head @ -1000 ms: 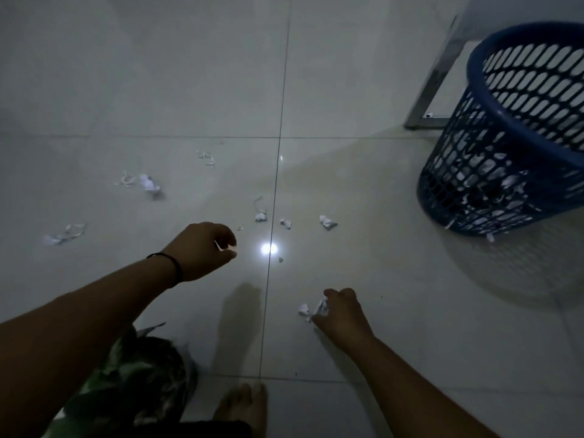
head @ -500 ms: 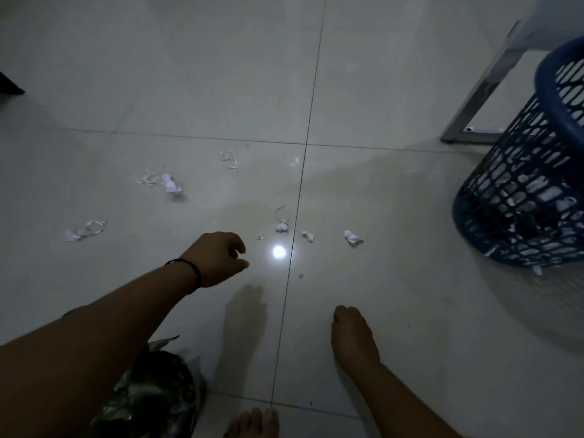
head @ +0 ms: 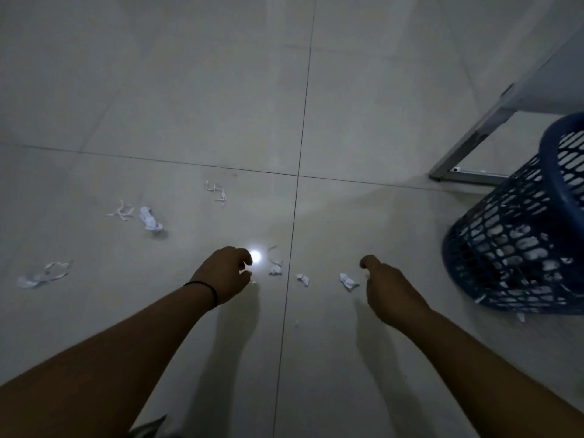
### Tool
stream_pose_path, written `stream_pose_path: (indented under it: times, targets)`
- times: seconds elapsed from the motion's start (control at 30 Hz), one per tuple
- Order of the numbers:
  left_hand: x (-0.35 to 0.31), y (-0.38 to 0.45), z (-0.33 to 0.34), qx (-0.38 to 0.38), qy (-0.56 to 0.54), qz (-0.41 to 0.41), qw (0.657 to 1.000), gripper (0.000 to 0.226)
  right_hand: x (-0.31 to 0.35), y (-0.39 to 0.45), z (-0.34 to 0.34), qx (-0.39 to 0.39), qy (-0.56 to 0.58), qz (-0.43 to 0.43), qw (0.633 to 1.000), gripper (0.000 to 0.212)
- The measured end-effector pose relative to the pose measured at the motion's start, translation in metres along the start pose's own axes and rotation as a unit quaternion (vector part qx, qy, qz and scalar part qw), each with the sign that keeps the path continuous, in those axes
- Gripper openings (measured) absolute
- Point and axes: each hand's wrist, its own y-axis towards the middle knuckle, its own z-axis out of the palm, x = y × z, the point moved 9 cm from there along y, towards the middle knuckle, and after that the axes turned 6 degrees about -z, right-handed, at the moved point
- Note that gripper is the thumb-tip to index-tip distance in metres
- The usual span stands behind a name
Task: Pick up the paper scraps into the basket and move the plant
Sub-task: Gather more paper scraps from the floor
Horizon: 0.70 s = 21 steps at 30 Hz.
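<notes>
White paper scraps lie scattered on the pale tiled floor. A crumpled scrap (head: 275, 269), a small scrap (head: 303, 279) and a third scrap (head: 348, 281) lie in a row between my hands. My left hand (head: 224, 273) hovers low, thumb and forefinger slightly apart over a tiny scrap (head: 252, 281). My right hand (head: 388, 289) is curled closed just right of the third scrap, with a pale bit at its thumb. The blue mesh basket (head: 505, 248) stands at the right, with scraps inside. Only a leaf of the plant (head: 151, 426) shows at the bottom edge.
More scraps lie to the left: a crumpled wad (head: 151, 218), thin strips (head: 121, 211), curled strips (head: 216, 189) and a far-left cluster (head: 41, 276). A stray scrap (head: 520, 317) sits beside the basket. A metal frame leg (head: 467, 143) stands behind the basket. A bright light spot (head: 255, 256) reflects off the tile.
My right hand closed on scraps near me, then moved forward beside the third scrap. My left hand reached forward to the tiny scrap. The view tilted forward, so the plant dropped almost out of view.
</notes>
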Motion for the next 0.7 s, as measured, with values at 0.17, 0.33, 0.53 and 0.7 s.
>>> stream_pose_path:
  times: [0.17, 0.33, 0.53, 0.7]
  targets:
    - [-0.017, 0.017, -0.005, 0.006, -0.013, 0.023, 1.000, 0.029, -0.018, 0.021, -0.031, 0.028, -0.099, -0.010, 0.995, 0.026]
    - [-0.038, 0.046, 0.010, 0.014, -0.003, 0.015, 1.000, 0.036, -0.041, 0.051, -0.041, 0.030, -0.121, -0.019, 0.992, 0.031]
    - [-0.039, 0.066, 0.020, -0.011, 0.005, 0.032, 0.999, 0.030, -0.042, 0.093, 0.030, 0.096, -0.074, -0.015, 0.993, 0.042]
    - [-0.027, 0.063, 0.011, 0.025, 0.062, 0.000, 0.998, 0.028, -0.043, 0.108, 0.058, 0.152, -0.063, -0.018, 0.986, 0.043]
